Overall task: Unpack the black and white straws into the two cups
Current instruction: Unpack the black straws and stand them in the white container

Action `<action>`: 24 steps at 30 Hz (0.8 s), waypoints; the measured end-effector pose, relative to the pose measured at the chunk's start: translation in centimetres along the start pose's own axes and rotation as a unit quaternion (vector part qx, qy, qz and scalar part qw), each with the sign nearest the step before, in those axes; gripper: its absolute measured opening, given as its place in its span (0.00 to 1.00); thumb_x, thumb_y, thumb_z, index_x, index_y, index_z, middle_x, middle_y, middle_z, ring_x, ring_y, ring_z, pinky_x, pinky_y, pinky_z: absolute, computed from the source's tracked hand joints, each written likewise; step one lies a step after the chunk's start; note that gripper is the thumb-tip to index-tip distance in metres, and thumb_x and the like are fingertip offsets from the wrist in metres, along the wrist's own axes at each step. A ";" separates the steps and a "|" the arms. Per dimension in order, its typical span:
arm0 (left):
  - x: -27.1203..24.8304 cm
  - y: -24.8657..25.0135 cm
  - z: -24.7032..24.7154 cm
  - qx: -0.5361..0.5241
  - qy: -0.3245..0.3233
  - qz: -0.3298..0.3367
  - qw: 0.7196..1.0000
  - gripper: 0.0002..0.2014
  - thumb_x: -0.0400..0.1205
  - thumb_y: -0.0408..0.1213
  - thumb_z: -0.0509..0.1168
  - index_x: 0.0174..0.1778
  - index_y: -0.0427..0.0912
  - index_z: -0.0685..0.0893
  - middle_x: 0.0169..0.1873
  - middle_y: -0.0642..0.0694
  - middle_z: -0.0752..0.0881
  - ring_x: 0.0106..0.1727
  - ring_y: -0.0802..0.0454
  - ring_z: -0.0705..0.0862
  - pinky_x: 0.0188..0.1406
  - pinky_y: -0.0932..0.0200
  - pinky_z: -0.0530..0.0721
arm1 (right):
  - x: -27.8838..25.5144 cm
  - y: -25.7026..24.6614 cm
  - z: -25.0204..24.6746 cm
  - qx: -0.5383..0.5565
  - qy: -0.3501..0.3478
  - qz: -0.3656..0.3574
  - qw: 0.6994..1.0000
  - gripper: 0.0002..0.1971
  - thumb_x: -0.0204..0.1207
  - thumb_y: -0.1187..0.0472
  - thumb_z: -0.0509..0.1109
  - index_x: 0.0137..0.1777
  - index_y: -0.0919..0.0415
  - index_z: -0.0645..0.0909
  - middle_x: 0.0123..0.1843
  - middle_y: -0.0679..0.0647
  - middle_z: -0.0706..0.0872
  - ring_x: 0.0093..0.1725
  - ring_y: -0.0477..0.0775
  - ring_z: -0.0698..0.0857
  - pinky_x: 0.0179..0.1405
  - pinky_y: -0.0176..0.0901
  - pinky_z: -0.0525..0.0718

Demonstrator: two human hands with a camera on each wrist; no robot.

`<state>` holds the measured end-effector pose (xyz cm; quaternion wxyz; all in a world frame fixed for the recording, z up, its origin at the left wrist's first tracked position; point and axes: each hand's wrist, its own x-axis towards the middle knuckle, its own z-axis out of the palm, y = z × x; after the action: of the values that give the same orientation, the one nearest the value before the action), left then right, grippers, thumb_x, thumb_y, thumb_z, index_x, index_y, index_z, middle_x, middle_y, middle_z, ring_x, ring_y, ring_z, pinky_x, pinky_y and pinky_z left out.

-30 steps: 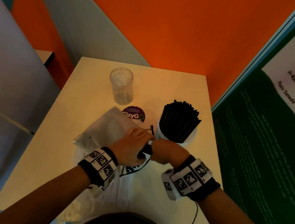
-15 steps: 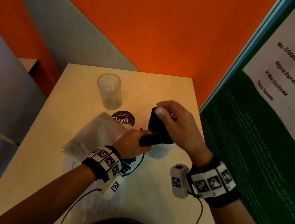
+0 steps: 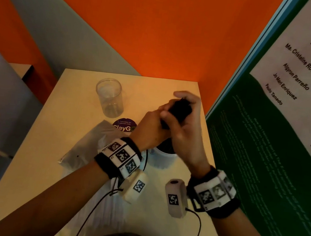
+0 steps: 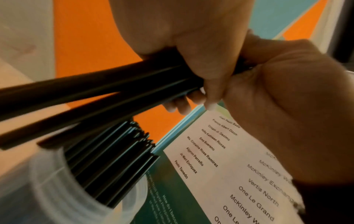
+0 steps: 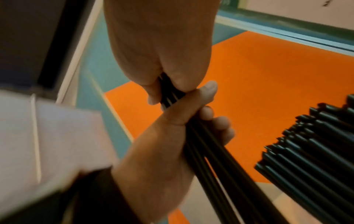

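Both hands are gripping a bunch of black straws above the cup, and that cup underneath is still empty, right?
Not empty. The left wrist view shows the cup under the hands already packed with black straws. The rest holds: the left hand and right hand both grip a bunch of black straws above it.

Dim, warm indoor light throughout; the orange wall point(image 3: 160, 31) glows brightest just above the table point(image 3: 40, 153) and tints its far edge. Soft shadows fall under the forearms. Head view: wide-angle bending of straight lines toward the corners; hands point(image 3: 169, 123) slightly motion-blurred. Left wrist view: cup point(image 4: 63, 186) smeared, poster point(image 4: 220, 166) text beside it sharp. Right wrist view: grainy, soft, left edge streaked.
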<state>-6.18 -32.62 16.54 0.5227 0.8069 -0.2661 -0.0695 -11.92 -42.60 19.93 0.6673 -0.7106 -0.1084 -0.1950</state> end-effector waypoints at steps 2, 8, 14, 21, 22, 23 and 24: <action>0.8 0.7 0.3 -0.004 -0.017 0.001 1.000 0.25 0.74 0.44 0.75 0.65 0.51 0.74 0.49 0.54 0.87 0.48 0.58 0.85 0.40 0.74 0.80 | 1.4 -0.5 -2.0 0.003 0.044 -0.012 0.999 0.22 0.78 0.74 0.66 0.64 0.50 0.67 0.49 0.60 0.79 0.51 0.55 0.82 0.55 0.41 0.83; 1.1 -2.6 0.6 0.028 -0.005 0.009 1.000 0.42 0.68 0.54 0.78 0.75 0.50 0.66 0.79 0.47 0.64 0.75 0.68 0.57 0.74 0.61 0.61 | 2.2 1.1 -6.5 -0.046 0.121 -0.027 0.991 0.27 0.79 0.74 0.66 0.66 0.43 0.65 0.46 0.63 0.78 0.45 0.55 0.81 0.46 0.42 0.85; 0.2 -7.1 0.7 0.075 -0.012 -0.052 0.996 0.54 0.65 0.52 0.80 0.80 0.45 0.55 0.82 0.44 0.52 0.83 0.53 0.44 0.77 0.55 0.49 | -1.3 8.0 -6.4 -0.209 0.116 0.076 0.968 0.19 0.80 0.69 0.66 0.67 0.52 0.70 0.51 0.46 0.81 0.51 0.40 0.82 0.55 0.35 0.82; 0.2 -10.0 1.0 0.064 -0.063 -0.123 0.988 0.67 0.60 0.55 0.82 0.83 0.46 0.40 0.84 0.45 0.46 0.84 0.51 0.47 0.82 0.43 0.54 | -4.5 12.6 -5.8 -0.411 -0.008 0.116 0.904 0.29 0.84 0.55 0.64 0.82 0.60 0.61 0.85 0.56 0.56 0.86 0.58 0.48 0.84 0.60 0.53; 0.0 -10.4 1.0 0.057 -0.062 -0.128 0.988 0.67 0.60 0.57 0.81 0.83 0.49 0.40 0.84 0.47 0.46 0.83 0.53 0.47 0.82 0.44 0.54 | -4.6 12.7 -5.8 -0.416 -0.021 0.127 0.900 0.31 0.84 0.53 0.62 0.83 0.58 0.57 0.86 0.55 0.51 0.86 0.58 0.44 0.84 0.62 0.50; -0.3 -10.8 0.8 0.052 -0.058 -0.133 0.988 0.67 0.59 0.59 0.81 0.83 0.51 0.40 0.84 0.49 0.46 0.83 0.54 0.47 0.82 0.44 0.54 | -4.5 12.5 -5.8 -0.416 -0.026 0.136 0.899 0.32 0.83 0.50 0.62 0.84 0.56 0.55 0.87 0.55 0.48 0.86 0.58 0.41 0.84 0.63 0.47; -0.5 -11.2 0.6 0.050 -0.053 -0.137 0.988 0.66 0.58 0.62 0.79 0.83 0.52 0.40 0.84 0.50 0.47 0.83 0.54 0.47 0.82 0.44 0.55 | -4.3 12.0 -5.8 -0.408 -0.022 0.139 0.902 0.34 0.83 0.48 0.61 0.84 0.55 0.53 0.87 0.55 0.47 0.86 0.58 0.40 0.84 0.62 0.45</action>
<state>-2.86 -29.32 6.29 0.4522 0.8563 -0.1832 -0.1693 -11.58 -48.90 7.43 0.3365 -0.9327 0.0662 -0.1115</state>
